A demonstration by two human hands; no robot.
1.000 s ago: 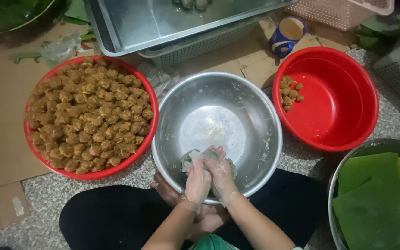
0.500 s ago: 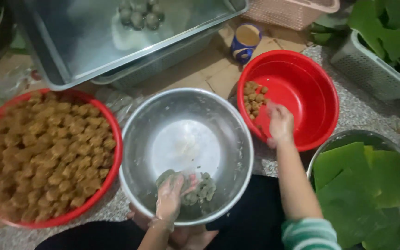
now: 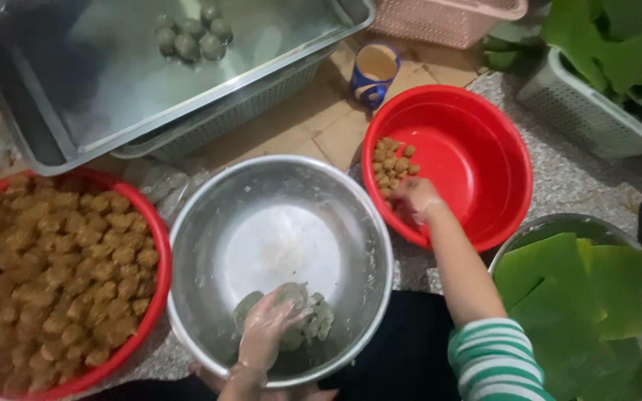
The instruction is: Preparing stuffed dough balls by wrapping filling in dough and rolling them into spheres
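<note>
Reaching into the red bowl, the right hand has its fingers curled down among the small brown balls heaped at that bowl's left side; whether they are pinched on one I cannot tell, the fingertips are hidden. Over in the steel bowl, just left of the red one, the gloved left hand lies on the greenish dough, fingers cupped loosely round a flattened piece at the near wall. So this looks like the filling step: dough ready in one hand, a ball being fetched with the other. Bringing that ball across means lifting over both rims, which nearly touch.

Left of the steel bowl sits a second red bowl piled with the same brown balls. Behind it, a big metal tray holds a few finished green balls, with a blue cup nearby. Right of the steel bowl, a basin of green leaves. The striped sleeve crosses between the two bowls, crowding that gap.
</note>
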